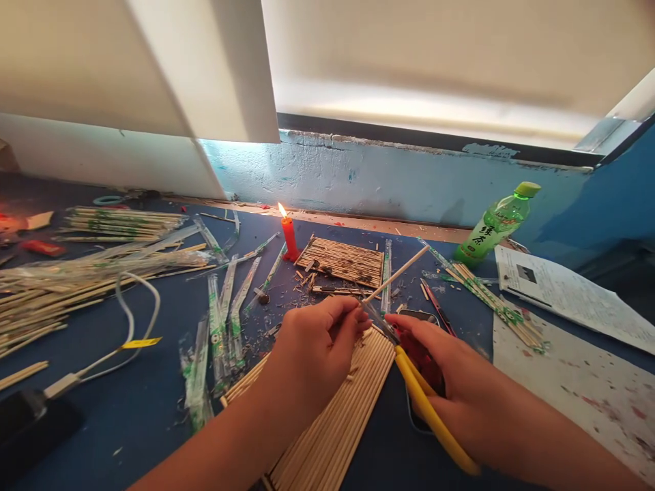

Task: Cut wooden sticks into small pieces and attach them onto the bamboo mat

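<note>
My left hand [317,344] pinches a thin bamboo stick [402,271] that slants up to the right. My right hand [440,354] grips a yellow utility knife [432,412], with its blade tip against the stick near my left fingers. Under both hands lies a flat mat of glued bamboo sticks [332,429]. Behind them a smaller darker stick panel [342,261] lies on the blue table [127,402], and a lit red candle [289,237] stands to its left.
A green tea bottle [494,226] lies at the back right, beside printed paper sheets [568,296]. Loose chopsticks and torn wrappers [220,327] spread over the left half. A white cable [133,320] and a dark device [25,426] sit at the near left. A phone [420,316] lies by my right hand.
</note>
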{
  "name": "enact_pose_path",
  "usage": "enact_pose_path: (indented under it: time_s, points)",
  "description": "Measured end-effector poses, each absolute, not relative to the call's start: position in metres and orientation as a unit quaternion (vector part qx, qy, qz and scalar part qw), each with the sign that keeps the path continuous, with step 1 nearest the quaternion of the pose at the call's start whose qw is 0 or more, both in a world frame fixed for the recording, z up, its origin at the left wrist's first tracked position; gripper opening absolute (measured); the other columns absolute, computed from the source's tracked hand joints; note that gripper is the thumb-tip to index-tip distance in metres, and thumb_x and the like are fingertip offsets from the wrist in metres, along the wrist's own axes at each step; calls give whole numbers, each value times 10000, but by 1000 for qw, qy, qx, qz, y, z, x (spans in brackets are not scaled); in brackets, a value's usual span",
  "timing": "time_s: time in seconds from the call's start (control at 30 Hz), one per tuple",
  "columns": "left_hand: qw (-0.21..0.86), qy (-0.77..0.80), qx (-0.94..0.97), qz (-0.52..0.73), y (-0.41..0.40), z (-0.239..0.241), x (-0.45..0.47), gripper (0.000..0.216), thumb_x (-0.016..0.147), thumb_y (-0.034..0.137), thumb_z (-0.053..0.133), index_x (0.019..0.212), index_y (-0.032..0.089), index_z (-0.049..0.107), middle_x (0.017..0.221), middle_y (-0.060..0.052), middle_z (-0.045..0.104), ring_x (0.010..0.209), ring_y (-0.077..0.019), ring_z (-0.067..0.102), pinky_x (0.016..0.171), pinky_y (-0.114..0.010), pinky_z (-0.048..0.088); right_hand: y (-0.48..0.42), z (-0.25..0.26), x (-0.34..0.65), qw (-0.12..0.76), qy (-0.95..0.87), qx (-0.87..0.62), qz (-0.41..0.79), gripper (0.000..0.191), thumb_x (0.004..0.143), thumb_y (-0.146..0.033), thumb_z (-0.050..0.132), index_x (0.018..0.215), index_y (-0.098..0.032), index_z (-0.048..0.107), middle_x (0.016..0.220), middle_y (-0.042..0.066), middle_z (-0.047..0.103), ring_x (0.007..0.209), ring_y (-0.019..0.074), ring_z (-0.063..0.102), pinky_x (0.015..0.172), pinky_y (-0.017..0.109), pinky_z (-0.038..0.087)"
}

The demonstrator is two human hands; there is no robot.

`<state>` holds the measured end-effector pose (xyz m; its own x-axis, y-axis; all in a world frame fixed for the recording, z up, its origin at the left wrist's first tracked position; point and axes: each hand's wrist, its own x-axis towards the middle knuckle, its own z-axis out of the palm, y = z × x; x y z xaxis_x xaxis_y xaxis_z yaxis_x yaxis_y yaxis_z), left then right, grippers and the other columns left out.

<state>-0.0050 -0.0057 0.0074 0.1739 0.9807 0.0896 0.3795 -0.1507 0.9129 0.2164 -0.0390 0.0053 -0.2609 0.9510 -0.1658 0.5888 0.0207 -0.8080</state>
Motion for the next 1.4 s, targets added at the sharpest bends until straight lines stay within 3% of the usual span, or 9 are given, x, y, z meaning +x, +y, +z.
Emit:
enact_pose_path:
  time_s: [0.17,0.33,0.53,0.83,1.0,1.23,1.4]
  points:
    - [437,512,638,375,-7,8,-4,220,977,348,593,955,210,763,896,-55,819,795,-234,769,773,-334,616,-37,7,215,225,-681,-555,422,663,886,-288,725,1520,-284,530,1233,99,727,1057,279,726,924,389,606]
    - [472,475,621,407,-8,6,-4,206,938,344,641,847,229,785,841,-59,812,837,-263,770,823,-358,630,-32,10,216,211,-681,-549,437,666,895,-315,731,1525,-281,520,1174,95,743,992,277,739,876,386,624]
    - [494,468,610,407,-8,7,-5,180,911,305,657,829,230,799,838,-58,810,836,-262,777,830,-369,636,-32,18,216,188,-668,-537,479,679,938,-309,699,1572,-307,454,1232,78,719,1089,271,713,900,359,614]
    - [520,464,604,388,-9,7,-5,184,925,291,637,921,223,808,873,-73,808,863,-269,780,844,-384,635,-30,16,221,186,-676,-538,468,694,938,-429,715,1571,-288,469,1228,89,708,978,259,722,881,381,609]
    - [525,469,608,367,-10,5,-6,201,958,295,603,926,212,784,886,-80,798,883,-266,777,859,-391,631,-25,20,220,161,-709,-536,430,649,944,-340,696,1558,-278,496,1149,57,730,907,239,702,796,338,588]
    - [534,474,599,363,-8,6,-6,191,963,290,601,920,197,763,880,-78,791,876,-261,779,853,-390,642,-21,24,218,184,-741,-507,399,435,900,-280,704,1334,-248,721,876,25,767,772,229,686,640,281,548]
    - [566,482,559,367,-7,12,-4,143,944,265,650,922,172,756,902,-86,798,924,-261,790,891,-380,648,-19,25,216,201,-740,-503,398,259,870,-273,718,1112,-232,802,850,29,769,777,236,691,650,280,550]
